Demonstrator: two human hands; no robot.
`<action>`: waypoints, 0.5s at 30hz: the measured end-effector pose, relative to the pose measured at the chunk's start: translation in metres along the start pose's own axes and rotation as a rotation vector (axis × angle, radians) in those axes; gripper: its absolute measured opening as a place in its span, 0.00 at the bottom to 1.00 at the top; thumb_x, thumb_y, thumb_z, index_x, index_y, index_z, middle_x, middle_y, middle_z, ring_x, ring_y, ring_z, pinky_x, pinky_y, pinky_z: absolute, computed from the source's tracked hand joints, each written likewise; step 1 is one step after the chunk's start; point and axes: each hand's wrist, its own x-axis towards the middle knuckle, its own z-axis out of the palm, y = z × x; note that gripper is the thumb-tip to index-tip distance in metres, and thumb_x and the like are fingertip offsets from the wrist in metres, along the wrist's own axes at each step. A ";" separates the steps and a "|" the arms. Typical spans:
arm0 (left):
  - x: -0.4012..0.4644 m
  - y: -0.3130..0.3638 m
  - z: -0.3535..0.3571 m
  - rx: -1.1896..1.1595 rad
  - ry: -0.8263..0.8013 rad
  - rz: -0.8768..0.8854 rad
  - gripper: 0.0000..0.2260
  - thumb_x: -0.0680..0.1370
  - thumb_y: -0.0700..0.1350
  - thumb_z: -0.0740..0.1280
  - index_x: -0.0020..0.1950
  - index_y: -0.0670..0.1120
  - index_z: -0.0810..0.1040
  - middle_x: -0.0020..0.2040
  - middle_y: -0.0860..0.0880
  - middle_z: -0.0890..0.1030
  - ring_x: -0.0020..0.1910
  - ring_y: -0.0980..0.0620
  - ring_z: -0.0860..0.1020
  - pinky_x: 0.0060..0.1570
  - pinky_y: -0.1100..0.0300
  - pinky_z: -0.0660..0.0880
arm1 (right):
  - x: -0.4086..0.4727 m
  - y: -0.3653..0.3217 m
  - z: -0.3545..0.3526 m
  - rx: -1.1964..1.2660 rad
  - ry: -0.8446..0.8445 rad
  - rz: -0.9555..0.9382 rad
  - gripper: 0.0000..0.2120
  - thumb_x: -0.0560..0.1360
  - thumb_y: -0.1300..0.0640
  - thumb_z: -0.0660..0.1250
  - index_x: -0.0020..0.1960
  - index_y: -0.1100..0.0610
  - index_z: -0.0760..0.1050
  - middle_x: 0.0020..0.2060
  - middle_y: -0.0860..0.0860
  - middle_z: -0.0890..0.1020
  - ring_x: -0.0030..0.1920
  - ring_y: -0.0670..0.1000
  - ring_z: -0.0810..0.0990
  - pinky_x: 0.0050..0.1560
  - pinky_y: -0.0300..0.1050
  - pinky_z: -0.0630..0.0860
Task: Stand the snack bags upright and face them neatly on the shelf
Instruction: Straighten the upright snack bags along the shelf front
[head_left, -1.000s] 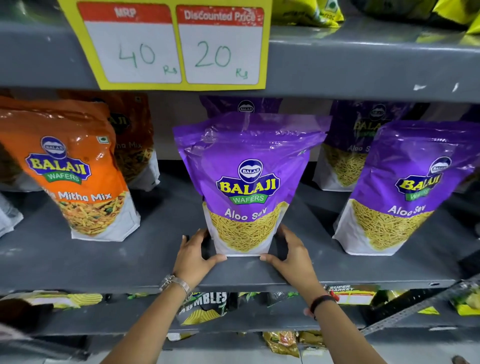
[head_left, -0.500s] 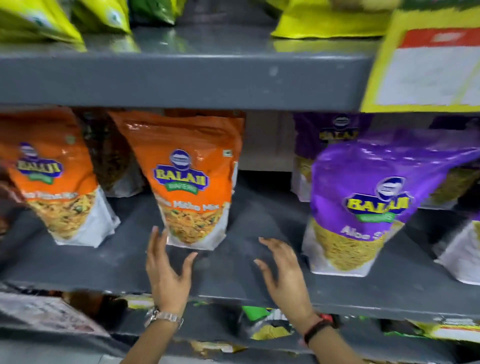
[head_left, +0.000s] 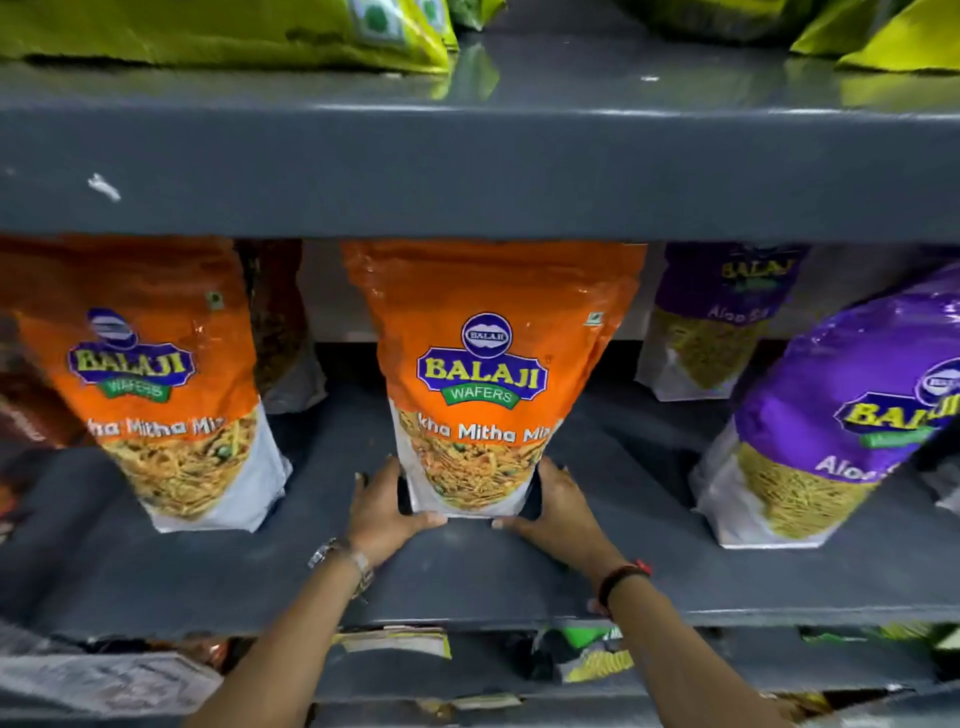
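An orange Balaji Mitha Mix bag (head_left: 485, 374) stands upright in the middle of the grey shelf (head_left: 467, 571), label facing me. My left hand (head_left: 382, 506) grips its bottom left corner and my right hand (head_left: 558, 506) grips its bottom right corner. A second orange Mitha Mix bag (head_left: 156, 384) stands to the left, leaning slightly. A purple Aloo Sev bag (head_left: 841, 415) stands at the right, tilted.
Another purple bag (head_left: 717, 322) stands at the back right, and a dark bag (head_left: 283, 332) sits behind the left orange one. The upper shelf (head_left: 467, 166) overhangs closely and carries yellow-green bags (head_left: 223, 31). More packets lie on the lower shelf (head_left: 587, 660).
My view and hands have shifted left from the purple Aloo Sev bag to the orange bag. Both hands, spread in the air half a second ago, now clasp its base.
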 end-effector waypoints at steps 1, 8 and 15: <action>-0.002 -0.002 0.001 0.005 0.005 0.007 0.31 0.65 0.45 0.75 0.65 0.44 0.65 0.67 0.44 0.71 0.69 0.42 0.63 0.72 0.45 0.49 | -0.002 0.001 -0.001 -0.012 0.000 0.004 0.36 0.63 0.49 0.75 0.65 0.54 0.62 0.65 0.54 0.74 0.64 0.57 0.70 0.68 0.56 0.63; -0.030 -0.011 0.011 0.076 0.013 0.082 0.32 0.62 0.51 0.75 0.61 0.46 0.66 0.62 0.48 0.76 0.63 0.41 0.67 0.69 0.43 0.57 | -0.032 0.009 -0.002 -0.038 0.042 0.032 0.34 0.62 0.49 0.75 0.63 0.52 0.64 0.63 0.52 0.75 0.64 0.56 0.69 0.66 0.47 0.58; -0.035 -0.017 0.012 0.071 -0.004 0.065 0.31 0.65 0.54 0.73 0.63 0.47 0.65 0.65 0.49 0.74 0.67 0.40 0.65 0.70 0.47 0.55 | -0.042 0.006 0.000 -0.069 0.070 0.060 0.34 0.62 0.46 0.75 0.63 0.52 0.63 0.63 0.52 0.75 0.65 0.56 0.69 0.73 0.52 0.52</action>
